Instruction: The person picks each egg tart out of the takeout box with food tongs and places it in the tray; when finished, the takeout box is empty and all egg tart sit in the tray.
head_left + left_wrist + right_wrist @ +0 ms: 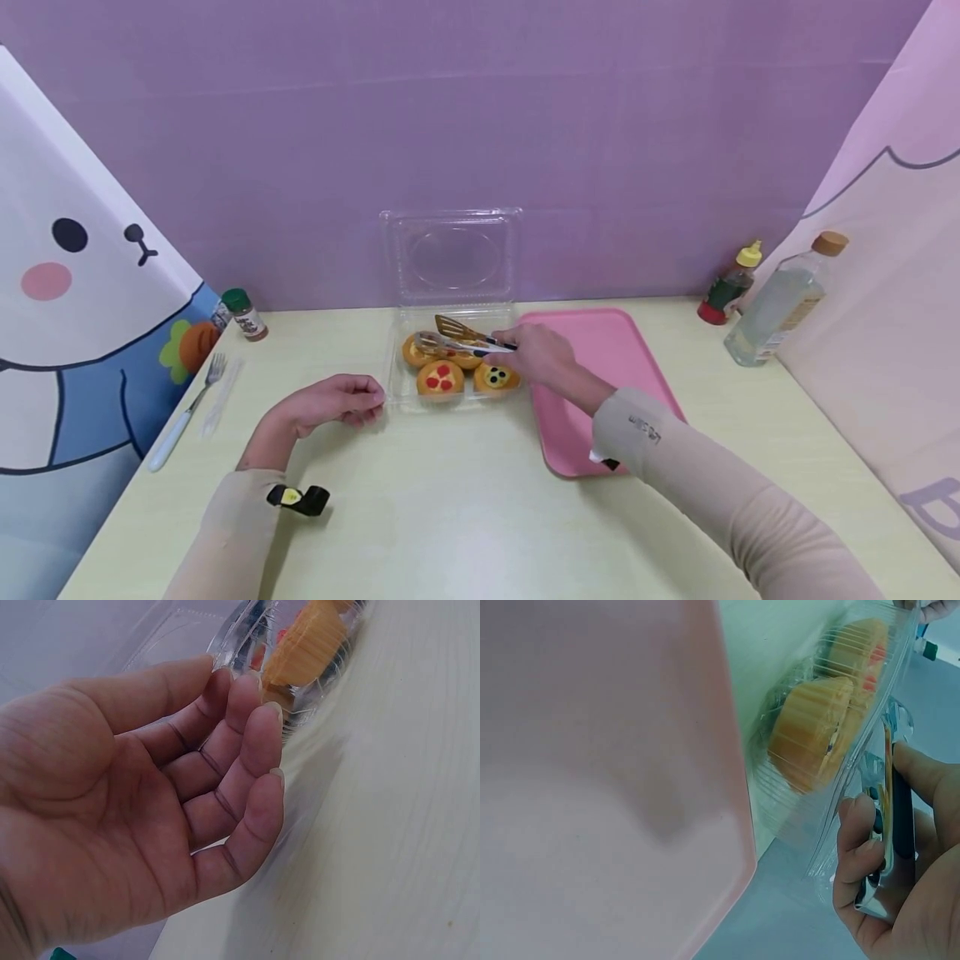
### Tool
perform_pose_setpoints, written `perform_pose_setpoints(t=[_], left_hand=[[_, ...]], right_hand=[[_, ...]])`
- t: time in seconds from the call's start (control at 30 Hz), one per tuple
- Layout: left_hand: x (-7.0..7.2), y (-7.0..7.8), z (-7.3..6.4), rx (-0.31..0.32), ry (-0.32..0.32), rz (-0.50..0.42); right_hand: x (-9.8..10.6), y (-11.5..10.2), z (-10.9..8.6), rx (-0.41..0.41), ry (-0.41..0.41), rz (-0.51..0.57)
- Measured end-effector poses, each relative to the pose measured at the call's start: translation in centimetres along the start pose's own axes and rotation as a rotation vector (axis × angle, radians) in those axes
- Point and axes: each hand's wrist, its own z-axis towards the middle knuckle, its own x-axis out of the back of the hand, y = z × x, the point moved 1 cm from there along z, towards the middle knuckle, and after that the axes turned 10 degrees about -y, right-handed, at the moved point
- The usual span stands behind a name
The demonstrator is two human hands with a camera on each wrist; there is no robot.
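A clear plastic clamshell container [397,385] stands at the table's back with its lid [457,258] raised. Inside sit several toy tarts; one [440,379] has red toppings, another [497,377] yellow with dark spots. At the container's front left corner is my left hand [330,402], thumb and index fingertips pinching the rim. My right hand [542,354] grips a pair of food tongs [900,840] by the handle. Their gold slotted end [456,328] and rounded end reach over the back tarts, the two ends apart. Part of the back row is hidden under them.
A pink tray [573,442] lies right of the container, under my right forearm. Farther right stand a sauce bottle [729,287] with a yellow cap and a corked clear bottle [780,308]. On the left are a green-capped spice jar [246,317] and a fork [187,412].
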Motion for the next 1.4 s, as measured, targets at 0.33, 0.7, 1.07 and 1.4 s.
perform_pose_setpoints(t=[0.33,0.7,1.07,1.4], left_hand=[[-0.1,0.0,0.1,0.007,-0.002,0.000],[0.0,0.0,0.0,0.009,-0.007,0.002],[-0.1,0.0,-0.1,0.009,-0.008,0.008],[-0.2,0.3,-0.1,-0.002,-0.006,-0.001]], right_hand=[[0.1,-0.4,-0.2,-0.013,-0.023,0.026],[0.1,-1.0,-0.2,-0.032,-0.043,-0.006],[-0.5,-1.5,-0.4,-0.031,-0.010,-0.078],[-0.8,-1.6,-0.5,-0.001,0.008,-0.066]])
